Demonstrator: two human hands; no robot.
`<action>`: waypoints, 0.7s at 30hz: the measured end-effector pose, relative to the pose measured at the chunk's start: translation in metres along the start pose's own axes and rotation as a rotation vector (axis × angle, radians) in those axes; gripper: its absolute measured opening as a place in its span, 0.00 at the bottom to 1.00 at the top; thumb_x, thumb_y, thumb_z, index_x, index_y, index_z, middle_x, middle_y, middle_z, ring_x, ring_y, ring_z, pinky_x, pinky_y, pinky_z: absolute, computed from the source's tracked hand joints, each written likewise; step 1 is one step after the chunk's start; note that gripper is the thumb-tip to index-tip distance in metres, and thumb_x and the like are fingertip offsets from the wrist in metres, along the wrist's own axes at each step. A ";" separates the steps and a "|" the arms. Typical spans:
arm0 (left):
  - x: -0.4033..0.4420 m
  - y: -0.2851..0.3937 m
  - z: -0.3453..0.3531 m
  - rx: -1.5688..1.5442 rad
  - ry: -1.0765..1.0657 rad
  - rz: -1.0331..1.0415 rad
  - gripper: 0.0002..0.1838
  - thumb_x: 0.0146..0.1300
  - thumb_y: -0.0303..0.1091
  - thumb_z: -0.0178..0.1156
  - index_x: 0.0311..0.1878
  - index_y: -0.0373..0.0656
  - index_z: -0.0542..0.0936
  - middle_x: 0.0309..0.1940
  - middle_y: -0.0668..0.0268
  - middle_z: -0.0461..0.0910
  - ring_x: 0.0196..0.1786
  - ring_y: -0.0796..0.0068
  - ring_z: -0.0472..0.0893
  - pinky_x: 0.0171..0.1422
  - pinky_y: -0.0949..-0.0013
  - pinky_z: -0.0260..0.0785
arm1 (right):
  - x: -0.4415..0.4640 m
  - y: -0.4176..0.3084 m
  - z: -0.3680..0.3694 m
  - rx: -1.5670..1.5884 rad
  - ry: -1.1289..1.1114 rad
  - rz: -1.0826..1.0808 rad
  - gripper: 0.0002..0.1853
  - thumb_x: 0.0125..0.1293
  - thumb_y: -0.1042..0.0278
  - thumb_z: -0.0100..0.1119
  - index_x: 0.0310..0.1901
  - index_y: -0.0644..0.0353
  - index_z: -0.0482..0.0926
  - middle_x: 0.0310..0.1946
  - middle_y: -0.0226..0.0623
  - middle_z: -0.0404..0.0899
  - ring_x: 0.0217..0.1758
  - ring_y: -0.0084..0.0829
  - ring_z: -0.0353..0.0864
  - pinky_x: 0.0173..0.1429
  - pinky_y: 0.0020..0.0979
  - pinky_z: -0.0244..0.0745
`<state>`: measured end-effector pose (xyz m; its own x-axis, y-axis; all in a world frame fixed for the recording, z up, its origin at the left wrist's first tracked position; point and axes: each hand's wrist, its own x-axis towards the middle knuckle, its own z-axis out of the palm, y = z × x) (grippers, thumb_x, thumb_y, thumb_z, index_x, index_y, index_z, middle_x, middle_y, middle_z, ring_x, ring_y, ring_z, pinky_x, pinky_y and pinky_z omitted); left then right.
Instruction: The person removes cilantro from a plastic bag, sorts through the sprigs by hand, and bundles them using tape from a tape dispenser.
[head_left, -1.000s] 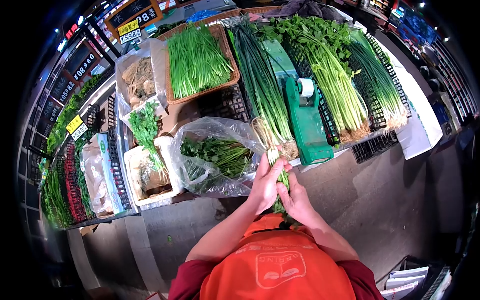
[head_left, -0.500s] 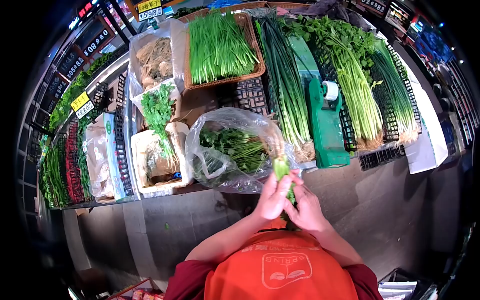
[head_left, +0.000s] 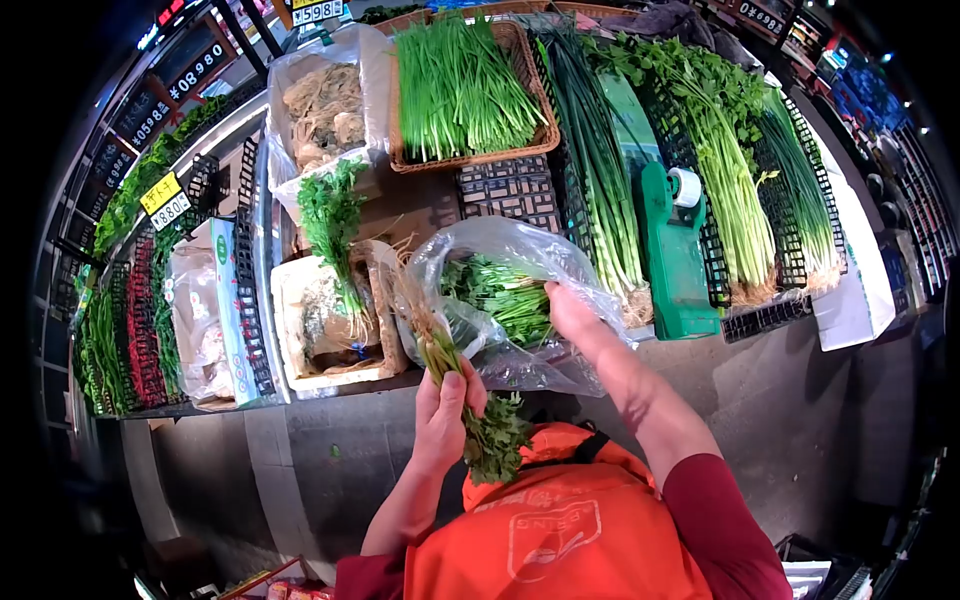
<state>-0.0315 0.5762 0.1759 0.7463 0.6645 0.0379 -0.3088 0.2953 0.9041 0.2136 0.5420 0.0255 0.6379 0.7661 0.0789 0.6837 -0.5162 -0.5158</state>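
My left hand is closed around a bunch of leafy greens. Its tan, stringy roots point up and away, while its dark leaves hang toward my apron. My right hand reaches into the opening of a clear plastic bag on the stall. Its fingers are curled at the stem ends of more leafy greens lying in the bag; the fingertips are partly hidden, so what they pinch is unclear. Left of the bag, a small rooted bunch of herbs rests on a white foam box.
A green tape dispenser stands right of the bag. Behind are a wicker basket of chives, long scallions and celery in black crates. A plastic-lined box holds tangled roots. The stall's front edge runs before me.
My hands have separated. The left has carried the rooted bunch leftward, and the right has let go of it and reached forward into the bag. The view has shifted slightly.
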 end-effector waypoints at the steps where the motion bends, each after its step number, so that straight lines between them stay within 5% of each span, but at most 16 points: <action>1: -0.001 0.001 -0.004 -0.003 -0.005 0.003 0.15 0.69 0.43 0.43 0.40 0.39 0.65 0.22 0.69 0.64 0.25 0.80 0.64 0.30 0.77 0.59 | 0.001 0.006 0.001 0.057 -0.077 0.055 0.14 0.62 0.73 0.42 0.46 0.63 0.74 0.39 0.54 0.76 0.43 0.48 0.76 0.51 0.43 0.69; 6: -0.003 0.008 -0.010 0.017 0.023 -0.017 0.16 0.68 0.45 0.44 0.38 0.40 0.65 0.21 0.70 0.63 0.24 0.80 0.63 0.29 0.77 0.57 | -0.009 -0.036 -0.060 -0.121 -0.219 -0.146 0.13 0.63 0.68 0.45 0.44 0.63 0.75 0.40 0.53 0.75 0.45 0.48 0.75 0.53 0.40 0.68; 7: -0.001 0.009 -0.010 0.028 0.032 -0.030 0.16 0.68 0.46 0.44 0.38 0.40 0.65 0.21 0.70 0.62 0.23 0.80 0.62 0.28 0.77 0.56 | -0.011 -0.031 -0.053 0.111 -0.125 -0.224 0.13 0.64 0.65 0.46 0.45 0.62 0.74 0.41 0.51 0.75 0.45 0.49 0.74 0.51 0.40 0.69; 11: 0.006 0.005 -0.009 0.041 -0.097 -0.071 0.16 0.68 0.46 0.44 0.39 0.40 0.66 0.22 0.71 0.63 0.24 0.81 0.64 0.29 0.77 0.57 | -0.013 -0.046 -0.074 0.280 -0.490 0.134 0.18 0.68 0.64 0.40 0.55 0.63 0.64 0.47 0.55 0.73 0.51 0.50 0.72 0.55 0.39 0.67; 15: 0.020 0.004 -0.003 -0.085 -0.289 -0.227 0.16 0.68 0.46 0.44 0.42 0.41 0.66 0.23 0.72 0.63 0.25 0.82 0.64 0.29 0.77 0.59 | -0.025 -0.031 -0.047 0.037 -0.385 0.133 0.17 0.66 0.61 0.46 0.51 0.62 0.69 0.49 0.50 0.71 0.48 0.51 0.72 0.52 0.40 0.68; 18: 0.031 -0.003 0.006 -0.171 -0.331 -0.347 0.14 0.68 0.44 0.44 0.40 0.41 0.66 0.23 0.73 0.63 0.25 0.83 0.64 0.29 0.78 0.59 | -0.052 -0.059 -0.095 0.023 -0.091 -0.233 0.20 0.66 0.60 0.47 0.54 0.62 0.68 0.52 0.44 0.70 0.45 0.40 0.75 0.47 0.35 0.71; 21: 0.039 -0.011 0.020 -0.127 -0.385 -0.390 0.12 0.69 0.42 0.44 0.39 0.42 0.67 0.24 0.73 0.63 0.26 0.83 0.64 0.30 0.78 0.59 | -0.075 -0.057 -0.135 1.385 -0.533 0.164 0.20 0.66 0.60 0.49 0.56 0.61 0.68 0.49 0.34 0.72 0.40 0.21 0.74 0.41 0.24 0.72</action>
<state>0.0128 0.5848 0.1756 0.9734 0.1983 -0.1146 -0.0181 0.5652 0.8247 0.1752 0.4620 0.1644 0.2624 0.9409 -0.2142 -0.4466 -0.0783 -0.8913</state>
